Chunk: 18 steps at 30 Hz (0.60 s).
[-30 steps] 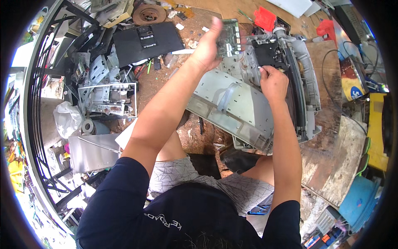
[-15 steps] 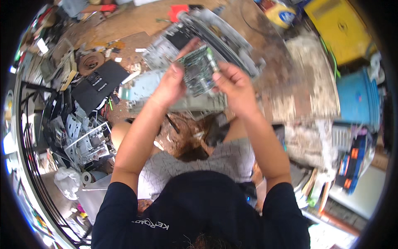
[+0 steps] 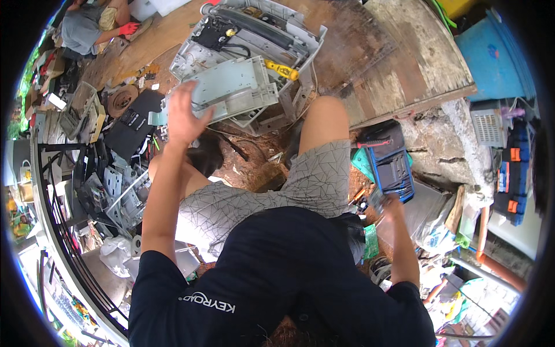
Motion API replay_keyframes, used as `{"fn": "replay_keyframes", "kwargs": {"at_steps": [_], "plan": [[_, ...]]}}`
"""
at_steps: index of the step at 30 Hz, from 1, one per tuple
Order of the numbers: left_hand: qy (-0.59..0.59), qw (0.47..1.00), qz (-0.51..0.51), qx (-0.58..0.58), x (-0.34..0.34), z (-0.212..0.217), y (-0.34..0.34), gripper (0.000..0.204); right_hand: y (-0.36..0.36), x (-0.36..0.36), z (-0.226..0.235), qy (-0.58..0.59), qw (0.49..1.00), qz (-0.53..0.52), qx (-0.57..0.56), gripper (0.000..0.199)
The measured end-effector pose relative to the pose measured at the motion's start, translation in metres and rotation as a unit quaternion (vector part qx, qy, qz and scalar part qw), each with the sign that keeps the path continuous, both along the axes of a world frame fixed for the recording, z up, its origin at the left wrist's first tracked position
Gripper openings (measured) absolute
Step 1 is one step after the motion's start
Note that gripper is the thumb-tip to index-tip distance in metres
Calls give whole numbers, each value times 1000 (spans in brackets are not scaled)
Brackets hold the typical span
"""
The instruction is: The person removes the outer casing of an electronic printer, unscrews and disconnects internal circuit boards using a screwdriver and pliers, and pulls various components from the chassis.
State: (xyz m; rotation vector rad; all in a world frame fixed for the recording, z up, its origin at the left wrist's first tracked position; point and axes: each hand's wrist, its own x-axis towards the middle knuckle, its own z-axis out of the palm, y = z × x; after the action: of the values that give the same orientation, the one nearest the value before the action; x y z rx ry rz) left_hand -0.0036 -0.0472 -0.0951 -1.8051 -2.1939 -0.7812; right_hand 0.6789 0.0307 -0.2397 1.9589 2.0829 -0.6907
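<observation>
My left hand (image 3: 186,114) is open, fingers and thumb spread, over the left end of a pale grey-green metal plate (image 3: 225,84). This plate lies against the near side of a grey machine housing (image 3: 300,43) with a long dark roller in it. A yellow-handled tool (image 3: 281,70) rests at the plate's right end. Off to my right, my right hand (image 3: 393,209) is low beside an open blue tool case (image 3: 399,173). Its fingers are smeared by motion, and a blurred greyish patch shows at their tips. The circuit board cannot be made out clearly.
Scrap parts and a black panel (image 3: 130,124) lie left of the housing. A black metal railing (image 3: 58,214) runs along the left. A blue tub (image 3: 497,61) stands at the far right. At the far left, another person's red-gloved hand (image 3: 128,28) rests on the floor.
My hands have parted from around the circuit board: the left moved left and opened, the right swung down and right to the tool case. The view has shifted, showing more of the tool case.
</observation>
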Motion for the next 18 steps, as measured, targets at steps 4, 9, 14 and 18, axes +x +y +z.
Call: {"fn": "replay_keyframes", "kwargs": {"at_steps": [4, 9, 14, 18], "plan": [[5, 995, -81, -50, 35, -10, -6, 62, -80, 3, -59, 13, 969, -31, -245, 31], [-95, 992, -44, -75, 55, -17, -5, 58, -148, 15, -122, 42, 962, -88, -254, 26], [-475, 856, 202, 23, 73, -63, -28, 58, -129, 21, -145, 84, 967, -117, -211, 22], [-805, 465, 292, 223, 38, -108, -25, 58, -58, 3, -126, 271, 923, -195, -194, 19]]}}
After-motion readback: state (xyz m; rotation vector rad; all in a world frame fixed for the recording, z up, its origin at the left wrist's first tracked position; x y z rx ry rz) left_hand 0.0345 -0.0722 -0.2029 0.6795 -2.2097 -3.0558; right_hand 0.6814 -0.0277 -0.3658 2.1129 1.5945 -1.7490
